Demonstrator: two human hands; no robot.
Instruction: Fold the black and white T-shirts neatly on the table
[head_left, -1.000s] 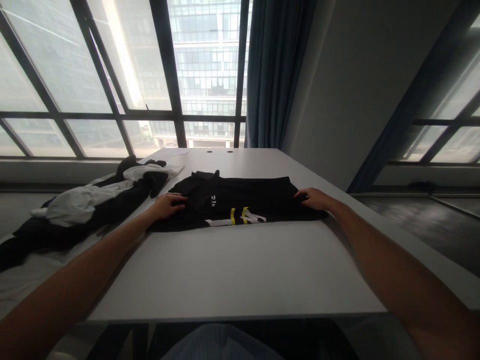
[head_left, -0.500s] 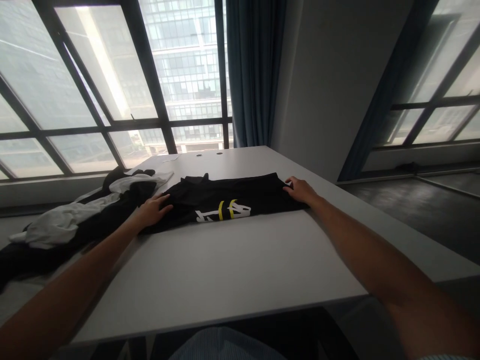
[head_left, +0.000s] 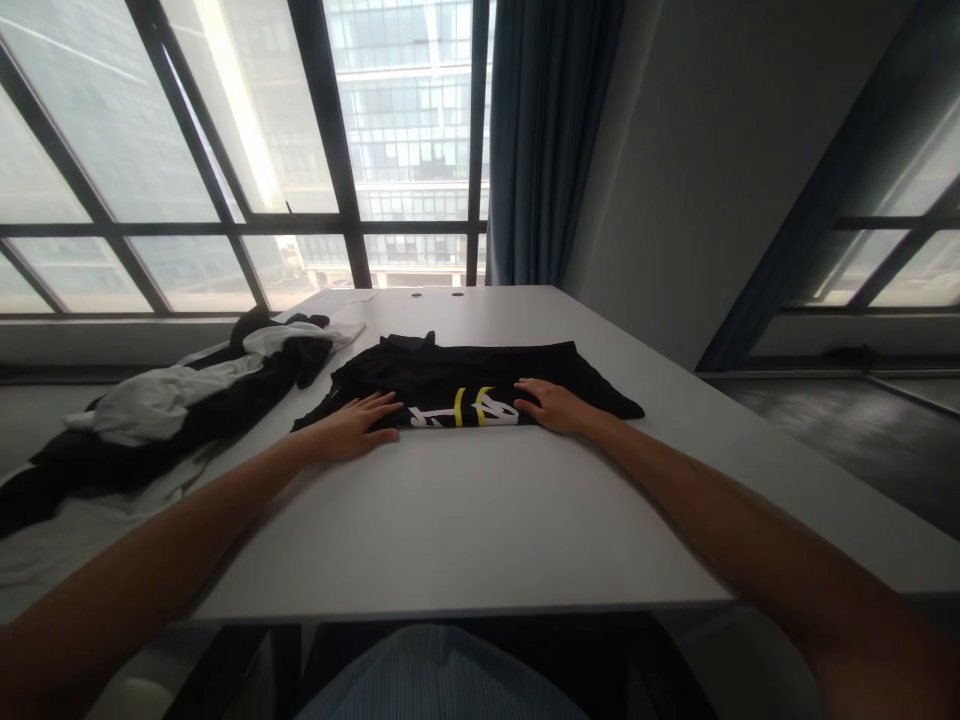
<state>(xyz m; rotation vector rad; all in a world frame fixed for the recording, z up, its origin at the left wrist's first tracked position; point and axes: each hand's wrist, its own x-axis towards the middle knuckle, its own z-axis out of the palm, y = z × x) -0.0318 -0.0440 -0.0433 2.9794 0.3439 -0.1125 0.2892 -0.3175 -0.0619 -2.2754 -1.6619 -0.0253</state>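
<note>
Resting left hand (head_left: 354, 428) and right hand (head_left: 553, 406), both splayed, on the black shirt (head_left: 487, 366), lying atop the white table (head_left: 480, 515)! Risking creases by pressing unevenly or dragging one side crooked.

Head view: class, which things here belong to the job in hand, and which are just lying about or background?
In use:
- black garment, spread on the table
- left hand and right hand, both on the garment
- white table, beneath it

Apparently not in use:
- heap of black and white clothes, untouched
- blue curtain
</note>
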